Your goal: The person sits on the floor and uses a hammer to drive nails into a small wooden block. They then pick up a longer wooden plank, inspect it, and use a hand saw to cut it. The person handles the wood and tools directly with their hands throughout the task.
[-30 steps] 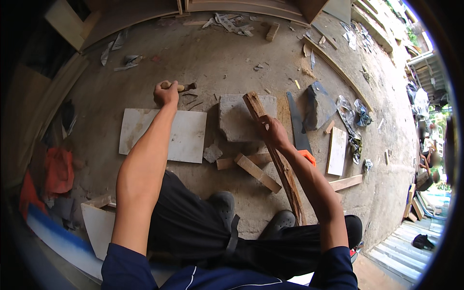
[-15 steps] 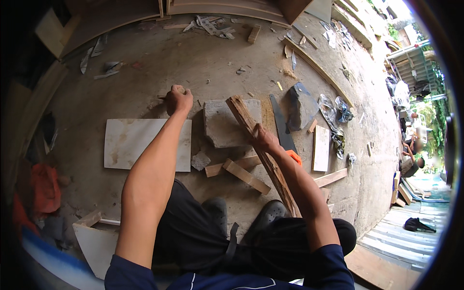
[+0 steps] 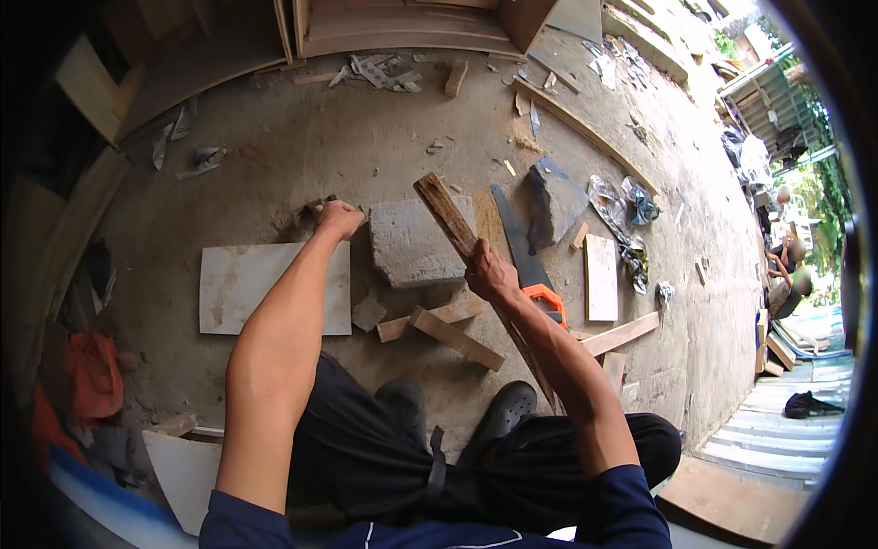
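My right hand point(image 3: 491, 271) is closed round a long, rough wooden strip point(image 3: 444, 210). The strip slants from the concrete block point(image 3: 416, 261) back past my right forearm, its far end raised above the block. Left of the block, my left hand point(image 3: 339, 220) is closed, with a small dark part showing at its far side; what it grips is too unclear to name. A handsaw point(image 3: 515, 224) with an orange handle lies right of the block. Between my feet and the block, two short wood pieces point(image 3: 457, 339) lie crossed.
A stained white board point(image 3: 274, 285) lies under my left forearm. Right of the saw are a dark stone block point(image 3: 556, 203), a pale board point(image 3: 601, 279) and crumpled plastic point(image 3: 631, 229). A long batten point(image 3: 585, 133) lies farther off. People point(image 3: 788, 265) are at the far right.
My left hand has come down nearer to me, beside the block. My right hand and the strip have shifted slightly left, and more of the saw's orange handle shows.
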`<state>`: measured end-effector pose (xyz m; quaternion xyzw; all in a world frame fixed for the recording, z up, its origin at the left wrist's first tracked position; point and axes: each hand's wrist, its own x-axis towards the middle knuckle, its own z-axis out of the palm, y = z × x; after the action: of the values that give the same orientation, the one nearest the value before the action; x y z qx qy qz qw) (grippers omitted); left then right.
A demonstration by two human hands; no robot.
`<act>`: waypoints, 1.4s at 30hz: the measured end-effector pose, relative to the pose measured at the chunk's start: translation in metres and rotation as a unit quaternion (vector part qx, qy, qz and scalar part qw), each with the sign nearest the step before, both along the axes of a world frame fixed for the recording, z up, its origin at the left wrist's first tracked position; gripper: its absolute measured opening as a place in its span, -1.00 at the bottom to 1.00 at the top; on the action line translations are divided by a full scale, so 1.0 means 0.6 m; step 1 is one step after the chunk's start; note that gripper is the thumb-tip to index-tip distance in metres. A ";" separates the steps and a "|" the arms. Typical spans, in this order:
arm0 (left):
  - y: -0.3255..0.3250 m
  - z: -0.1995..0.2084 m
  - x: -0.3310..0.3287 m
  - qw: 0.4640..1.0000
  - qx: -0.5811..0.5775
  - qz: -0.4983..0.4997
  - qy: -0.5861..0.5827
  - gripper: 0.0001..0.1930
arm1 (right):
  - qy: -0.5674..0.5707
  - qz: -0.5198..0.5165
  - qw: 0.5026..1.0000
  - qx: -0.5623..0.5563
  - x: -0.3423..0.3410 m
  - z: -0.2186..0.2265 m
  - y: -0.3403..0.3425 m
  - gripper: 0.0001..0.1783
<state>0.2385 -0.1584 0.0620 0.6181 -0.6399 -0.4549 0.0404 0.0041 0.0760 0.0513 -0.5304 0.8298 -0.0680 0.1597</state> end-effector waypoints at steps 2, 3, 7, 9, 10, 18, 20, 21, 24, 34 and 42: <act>0.011 0.030 -0.002 0.996 0.006 0.044 0.083 -0.68 | 0.014 0.015 0.998 -0.055 0.004 0.029 -0.002 -0.53; 0.015 0.040 -0.005 0.990 0.009 0.066 0.125 -0.63 | 0.023 0.024 0.997 -0.072 0.003 0.044 -0.005 -0.52; -0.004 0.087 -0.024 0.969 0.029 0.030 0.243 -0.37 | 0.042 0.065 0.988 -0.135 0.009 0.097 -0.038 -0.49; 0.027 0.147 -0.051 0.937 0.050 0.024 0.345 -0.26 | 0.040 0.088 0.984 -0.147 0.019 0.134 -0.045 -0.49; 0.037 0.169 -0.061 0.930 0.028 0.016 0.367 -0.24 | 0.045 0.091 0.983 -0.151 0.023 0.150 -0.049 -0.50; 0.079 0.263 -0.099 0.865 -0.141 0.039 0.481 -0.31 | 0.173 0.136 0.939 -0.266 0.036 0.214 -0.062 -0.46; 0.068 0.261 -0.092 0.866 -0.199 0.023 0.458 -0.31 | 0.171 0.146 0.929 -0.294 0.048 0.230 -0.058 -0.41; 0.063 0.261 -0.089 0.865 -0.228 0.015 0.446 -0.31 | 0.169 0.151 0.924 -0.308 0.053 0.239 -0.053 -0.39; 0.095 0.282 -0.094 0.863 -0.187 0.036 0.467 -0.32 | 0.126 0.155 0.932 -0.303 0.051 0.258 -0.038 -0.23; 0.132 0.317 -0.072 0.805 -0.085 0.025 0.587 -0.51 | -0.142 0.143 0.938 -0.281 0.048 0.299 -0.021 -0.20; 0.137 0.333 -0.065 0.815 -0.123 0.026 0.566 -0.54 | -0.156 0.155 0.935 -0.277 0.046 0.308 -0.020 -0.19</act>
<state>0.1995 -0.0761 0.2616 0.2574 -0.5388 -0.6404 0.4830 0.0316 0.0637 0.2361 -0.6584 0.6502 -0.3516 0.1422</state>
